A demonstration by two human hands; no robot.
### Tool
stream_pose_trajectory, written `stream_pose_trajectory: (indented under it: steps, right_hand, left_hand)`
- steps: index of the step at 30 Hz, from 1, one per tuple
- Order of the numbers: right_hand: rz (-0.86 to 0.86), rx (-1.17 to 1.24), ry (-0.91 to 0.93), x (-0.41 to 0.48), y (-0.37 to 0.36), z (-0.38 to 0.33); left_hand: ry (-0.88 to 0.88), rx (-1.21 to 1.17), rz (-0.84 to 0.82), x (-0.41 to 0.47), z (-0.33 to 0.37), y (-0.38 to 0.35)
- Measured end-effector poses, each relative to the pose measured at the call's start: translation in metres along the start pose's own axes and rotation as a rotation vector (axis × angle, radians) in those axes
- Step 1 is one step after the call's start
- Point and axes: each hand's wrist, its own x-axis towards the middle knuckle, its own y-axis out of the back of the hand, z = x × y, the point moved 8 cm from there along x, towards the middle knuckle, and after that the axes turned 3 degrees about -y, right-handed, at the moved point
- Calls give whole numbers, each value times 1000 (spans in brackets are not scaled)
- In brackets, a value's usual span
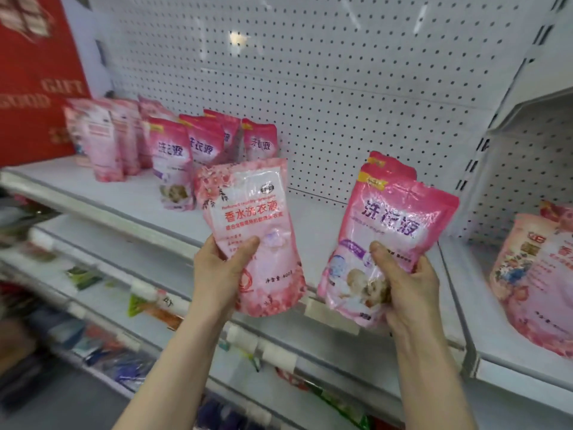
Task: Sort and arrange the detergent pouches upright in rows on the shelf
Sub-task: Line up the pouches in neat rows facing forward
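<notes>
The pale pink pouch (251,231) with the blossom print sits upright in your left grip (223,268). Your thumb lies across its front and the pouch is off the shelf (93,184), just ahead of its front edge. Your right grip (406,283) is closed on the darker pink pouches (393,231), seemingly two, one behind the other. The thumb presses the lower front, and the tops lean a little to the right. The two handfuls are near each other but apart.

Behind them, at the left end of the shelf, more pouches stand upright: a dark pink group (192,147) nearer the middle and a pale pink group (105,141) beside it, further left. The white pegboard (341,88) backs the shelf, and a red gift box (31,88) stands at its far left. On the neighbouring shelf to your right, a pale pouch (533,274) leans back. The lower shelves hold goods too blurred to name.
</notes>
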Motion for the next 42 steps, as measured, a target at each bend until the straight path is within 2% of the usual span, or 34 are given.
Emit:
stream_pose_trajectory:
  steps: [10, 15, 24, 31, 35, 38, 42]
  right_hand:
    - [-9, 49, 72, -8, -151, 51]
    - [24, 48, 93, 10, -212, 72]
    - [122, -106, 72, 113, -265, 101]
    - [113, -160, -3, 210, -301, 133]
    - [88, -107, -56, 227, -306, 145]
    - [12, -66, -4, 226, -310, 127]
    - [109, -154, 25, 229, -305, 106]
  left_hand:
    - [-14, 88, -8, 87, 36, 160]
    - [-43, 124, -48, 148, 56, 207]
    - [-67, 174, -84, 230, 51, 219]
    - [-86, 206, -77, 282, 46, 217]
    - [-74, 180, -103, 298, 41, 212]
    - [-66, 161, -155, 305, 41, 204]
    - [-50, 147, -224, 310, 41, 197]
